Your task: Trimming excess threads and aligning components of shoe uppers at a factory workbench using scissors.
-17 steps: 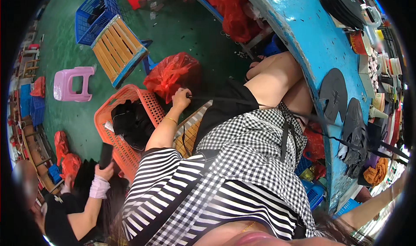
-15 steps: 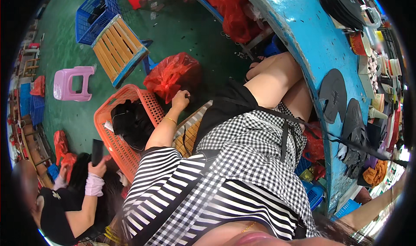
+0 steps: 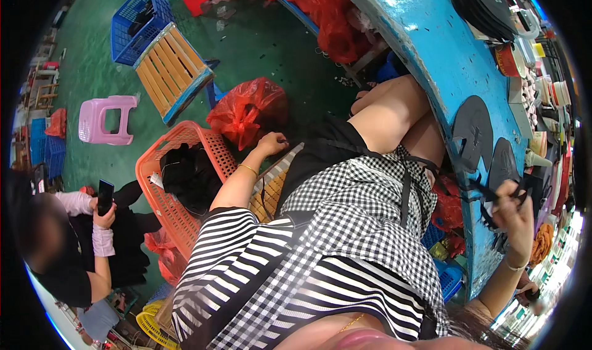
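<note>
My left hand (image 3: 271,144) is curled beside the orange basket (image 3: 161,196), close to the knotted red plastic bag (image 3: 243,119). A small dark thing shows at its fingertips; its kind I cannot make out. Over the blue table at the right, my right hand (image 3: 517,220) is closed on thin black straps (image 3: 487,196), somewhat blurred. Near it lie a flat black shoe sole (image 3: 473,131) and a second dark sole (image 3: 503,162), partly covered by the straps. Black material (image 3: 188,177) fills part of the basket.
A blue worktable (image 3: 425,36) curves along my right, bearing stacked black soles (image 3: 484,8) and tubs. On the green floor stand a slatted wooden stool (image 3: 169,73), a blue crate (image 3: 139,26) and a pink stool (image 3: 106,121). A person holding a phone (image 3: 105,196) is at lower left.
My right hand has come up into view over the table and lifted black straps from the pile there. My left hand has shifted slightly rightward. The person at left has moved the phone.
</note>
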Available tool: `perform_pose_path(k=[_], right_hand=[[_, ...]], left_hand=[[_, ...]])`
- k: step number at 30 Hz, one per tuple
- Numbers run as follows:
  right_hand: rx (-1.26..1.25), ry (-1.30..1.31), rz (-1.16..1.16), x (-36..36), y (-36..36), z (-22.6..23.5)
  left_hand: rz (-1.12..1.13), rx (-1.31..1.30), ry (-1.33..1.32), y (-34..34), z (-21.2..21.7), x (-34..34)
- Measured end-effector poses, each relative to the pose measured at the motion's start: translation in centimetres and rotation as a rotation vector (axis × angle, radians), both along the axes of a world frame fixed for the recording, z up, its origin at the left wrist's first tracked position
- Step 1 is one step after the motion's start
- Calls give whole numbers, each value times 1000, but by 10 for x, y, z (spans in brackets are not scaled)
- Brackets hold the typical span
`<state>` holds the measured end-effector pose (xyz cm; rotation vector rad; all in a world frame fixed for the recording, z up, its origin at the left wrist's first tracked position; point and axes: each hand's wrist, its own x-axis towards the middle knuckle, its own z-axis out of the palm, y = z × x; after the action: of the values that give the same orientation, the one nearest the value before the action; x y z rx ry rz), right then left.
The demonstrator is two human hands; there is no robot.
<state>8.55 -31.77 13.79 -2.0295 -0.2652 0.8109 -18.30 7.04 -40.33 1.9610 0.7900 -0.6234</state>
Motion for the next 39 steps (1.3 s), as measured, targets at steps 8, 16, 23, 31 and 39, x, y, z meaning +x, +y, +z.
perform_pose_path(k=[8,16,23,31,39], right_hand=[[-231,-27,577,-13,92,-34],[-126,-164,764,-23,122,-65],[-114,-83,836,-14,126,-74],[-68,33,769,7,105,-80],[-87,79,690,3,78,-85]], left_hand=[[297,-291,-728,-43,174,89],[-82,-625,-1093,-117,343,112],[145,-593,-1093,-117,348,85],[1002,-967,-1168,-82,313,48],[1444,-747,-1306,-22,272,8]])
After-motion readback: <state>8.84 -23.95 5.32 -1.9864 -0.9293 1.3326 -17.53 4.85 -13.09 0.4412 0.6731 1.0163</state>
